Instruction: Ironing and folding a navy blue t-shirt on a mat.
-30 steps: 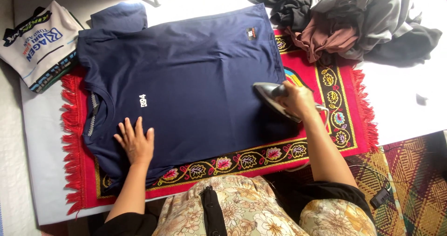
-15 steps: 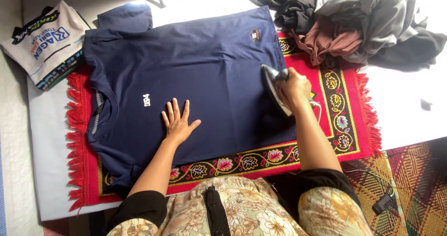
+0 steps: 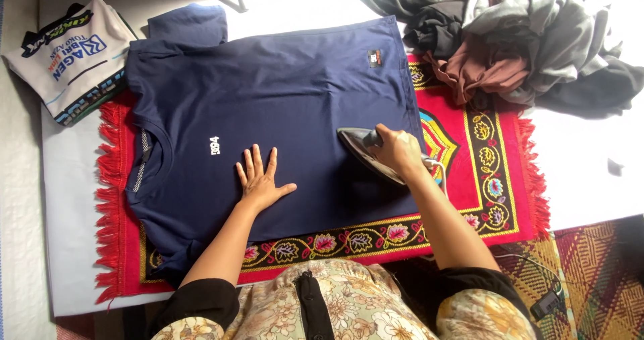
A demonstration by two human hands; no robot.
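Overhead view from the head camera. We see a navy T-shirt (image 3: 282,105) spread flat, front up, on a red patterned rug (image 3: 500,145) that lies on a pale sheet (image 3: 577,159). The shirt's long axis runs across the picture: collar toward the left edge, hem toward the right.

The left hand (image 3: 260,182) lies open, palm down, fingers spread, flat on the shirt's lower middle; it holds nothing and only presses on the cloth. The right hand (image 3: 397,151) is closed round the handle of a grey iron (image 3: 365,149), whose sole rests on the shirt near the hem. The iron's tip points left, toward the left hand, so its long axis runs nearly along that of the shirt. Open cloth lies between the tip and the spread fingers; the two are near but apart. Chest and collar lie to the left of both hands, and the left hand is the nearer to them.

Labels: we note a small white mark on the chest just beside the collar, up and left of the left hand, and a small dark rectangular patch with a red-orange strip at the hem's far corner, beyond the iron. A folded white garment (image 3: 70,55) with blue and black lettering lies at the upper left, touching the rug's fringe. A heap of dark, grey and brown clothes (image 3: 516,38) lies at the upper right, overlapping the rug's far corner.
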